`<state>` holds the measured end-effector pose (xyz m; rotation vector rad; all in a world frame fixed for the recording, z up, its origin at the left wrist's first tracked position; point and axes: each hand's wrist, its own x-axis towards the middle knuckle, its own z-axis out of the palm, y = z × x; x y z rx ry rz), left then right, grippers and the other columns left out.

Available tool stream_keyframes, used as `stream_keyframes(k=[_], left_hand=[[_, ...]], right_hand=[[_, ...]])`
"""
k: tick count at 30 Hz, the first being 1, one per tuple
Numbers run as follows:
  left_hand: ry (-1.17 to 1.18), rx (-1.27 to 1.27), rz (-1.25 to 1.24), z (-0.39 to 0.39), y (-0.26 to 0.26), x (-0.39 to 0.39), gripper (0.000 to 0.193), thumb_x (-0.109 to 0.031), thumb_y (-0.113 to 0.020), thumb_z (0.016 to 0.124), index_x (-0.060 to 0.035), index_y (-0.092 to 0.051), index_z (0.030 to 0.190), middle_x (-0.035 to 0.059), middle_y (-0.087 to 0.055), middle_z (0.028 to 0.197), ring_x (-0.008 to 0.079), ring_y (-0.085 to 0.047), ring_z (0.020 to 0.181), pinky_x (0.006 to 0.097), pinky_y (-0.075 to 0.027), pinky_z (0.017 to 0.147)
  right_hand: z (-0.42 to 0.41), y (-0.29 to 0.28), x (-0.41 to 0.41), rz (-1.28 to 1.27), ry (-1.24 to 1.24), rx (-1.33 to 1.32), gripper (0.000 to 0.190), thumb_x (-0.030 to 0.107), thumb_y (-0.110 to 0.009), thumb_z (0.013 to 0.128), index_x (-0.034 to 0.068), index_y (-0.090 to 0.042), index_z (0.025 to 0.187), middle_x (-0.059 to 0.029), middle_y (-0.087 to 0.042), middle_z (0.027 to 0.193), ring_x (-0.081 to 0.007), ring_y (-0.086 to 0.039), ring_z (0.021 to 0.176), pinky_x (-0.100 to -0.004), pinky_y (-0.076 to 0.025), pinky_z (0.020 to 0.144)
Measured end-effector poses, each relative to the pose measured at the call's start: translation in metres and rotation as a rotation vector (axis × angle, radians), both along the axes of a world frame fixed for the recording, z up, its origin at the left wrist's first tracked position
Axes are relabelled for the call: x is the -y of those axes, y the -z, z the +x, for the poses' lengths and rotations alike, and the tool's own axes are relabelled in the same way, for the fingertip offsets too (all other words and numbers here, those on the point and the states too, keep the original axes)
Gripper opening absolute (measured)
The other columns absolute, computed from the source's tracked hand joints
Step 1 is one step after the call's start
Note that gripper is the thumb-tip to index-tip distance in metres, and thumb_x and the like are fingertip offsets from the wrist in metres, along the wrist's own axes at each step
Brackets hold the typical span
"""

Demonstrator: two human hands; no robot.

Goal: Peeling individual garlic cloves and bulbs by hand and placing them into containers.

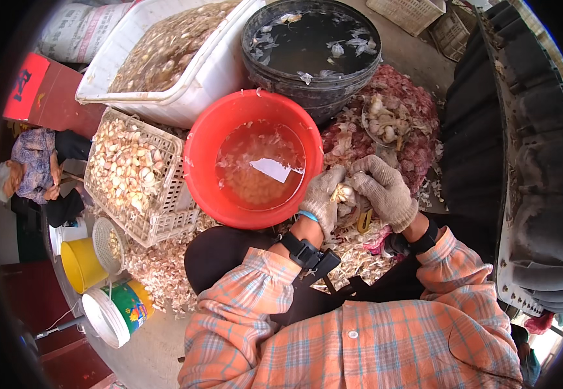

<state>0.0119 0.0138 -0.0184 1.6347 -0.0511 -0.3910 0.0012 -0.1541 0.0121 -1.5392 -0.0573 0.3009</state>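
My left hand (pixel 324 198), in a knitted work glove, grips a partly broken garlic bulb (pixel 343 193) from the left. My right hand (pixel 383 190), gloved too, has bent fingers at the bulb's other side; whether it grips the bulb cannot be told. Just below them a yellow-handled tool (pixel 364 221) shows, its other end hidden. Left of my hands stands a red plastic basin (pixel 197 146) holding garlic cloves in water with a pale reflection on top. Beyond my right hand, a metal bowl of garlic bulbs (pixel 386 121) rests on red mesh sacks (pixel 420 107).
A black bucket of water (pixel 310 87) and a white tub (pixel 213 73) stand beyond the basin. Left are a crate of cloves (pixel 128 167), garlic skins (pixel 169 274), yellow (pixel 82 262) and white (pixel 106 318) buckets. A seated person (pixel 33 165) is far left. Black ribbed panels (pixel 476 146) border the right.
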Motion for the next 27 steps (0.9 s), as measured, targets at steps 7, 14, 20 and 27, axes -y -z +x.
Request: stream_keyframes(k=[7, 14, 20, 27], left_hand=[[-0.285, -0.559, -0.44, -0.004, -0.006, 0.009, 0.026, -0.029, -0.054, 0.094, -0.0078, -0.066, 0.085, 0.0026, -0.064, 0.077, 0.013, -0.058, 0.061, 0.027, -0.046, 0.054], [-0.319, -0.381, -0.37, -0.009, -0.007, 0.018, 0.03, -0.029, -0.052, 0.098, -0.0064, -0.062, 0.082, -0.0004, -0.056, 0.069, 0.0098, -0.053, 0.057, 0.0257, -0.042, 0.051], [-0.081, -0.338, -0.501, -0.005, 0.004, 0.009, 0.025, -0.029, -0.055, 0.098, -0.0064, -0.063, 0.088, -0.0008, -0.058, 0.074, 0.0096, -0.054, 0.063, 0.0242, -0.043, 0.055], [-0.121, -0.503, -0.379, -0.002, -0.005, 0.008, 0.024, -0.031, -0.054, 0.097, -0.0085, -0.062, 0.093, 0.0008, -0.061, 0.075, 0.0102, -0.056, 0.06, 0.024, -0.043, 0.052]], right_hand=[[-0.004, -0.004, -0.004, -0.264, -0.153, 0.269, 0.03, 0.019, -0.071, 0.09, 0.002, -0.06, 0.112, -0.0115, -0.07, 0.092, -0.0153, -0.068, 0.087, -0.0329, -0.054, 0.076], [-0.005, 0.015, -0.01, -0.198, 0.021, 0.278, 0.023, 0.023, -0.059, 0.097, 0.001, -0.06, 0.106, -0.0049, -0.065, 0.082, -0.0129, -0.063, 0.076, -0.03, -0.052, 0.069], [0.0, 0.014, -0.004, 0.152, 0.052, -0.203, 0.021, 0.026, -0.055, 0.1, 0.005, -0.059, 0.098, 0.0021, -0.059, 0.079, -0.0045, -0.055, 0.063, -0.0203, -0.046, 0.055], [0.004, 0.002, 0.003, 0.14, -0.071, -0.335, 0.018, 0.022, -0.062, 0.095, 0.004, -0.059, 0.099, -0.0005, -0.061, 0.078, -0.006, -0.058, 0.059, -0.0209, -0.049, 0.051]])
